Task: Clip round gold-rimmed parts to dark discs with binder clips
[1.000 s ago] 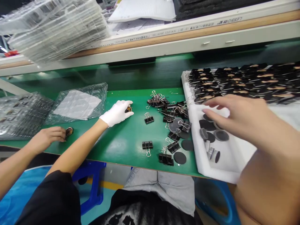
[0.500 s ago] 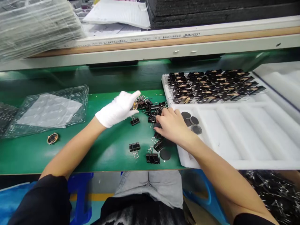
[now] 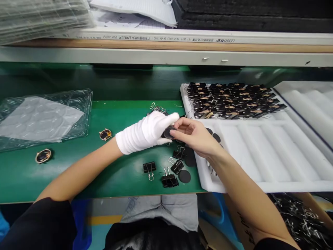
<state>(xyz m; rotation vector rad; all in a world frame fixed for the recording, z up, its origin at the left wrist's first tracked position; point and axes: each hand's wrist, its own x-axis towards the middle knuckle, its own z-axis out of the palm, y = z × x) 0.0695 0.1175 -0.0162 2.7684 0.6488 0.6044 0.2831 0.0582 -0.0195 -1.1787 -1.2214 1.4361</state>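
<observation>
My left hand [image 3: 152, 130], in a white glove, is closed around something mostly hidden at the middle of the green table. My bare right hand [image 3: 197, 135] meets it from the right, its thumb and fingers pinching a black disc [image 3: 170, 132] at the gloved fingers. Black binder clips [image 3: 177, 166] lie below and behind the hands, with another black disc [image 3: 184, 176] near the table's front edge. Two round gold-rimmed pieces [image 3: 105, 134] [image 3: 43, 156] rest to the left of my gloved hand.
A white foam tray [image 3: 249, 149] at the right holds rows of clipped pieces [image 3: 231, 100] at its back. Clear plastic trays [image 3: 87, 121] lie at the left. A shelf edge [image 3: 161, 55] crosses behind. Many clips [image 3: 299, 222] fill a box below right.
My hands have come together, and a black disc now shows between them. A second gold-rimmed piece has appeared on the table at the left. The camera view has shifted.
</observation>
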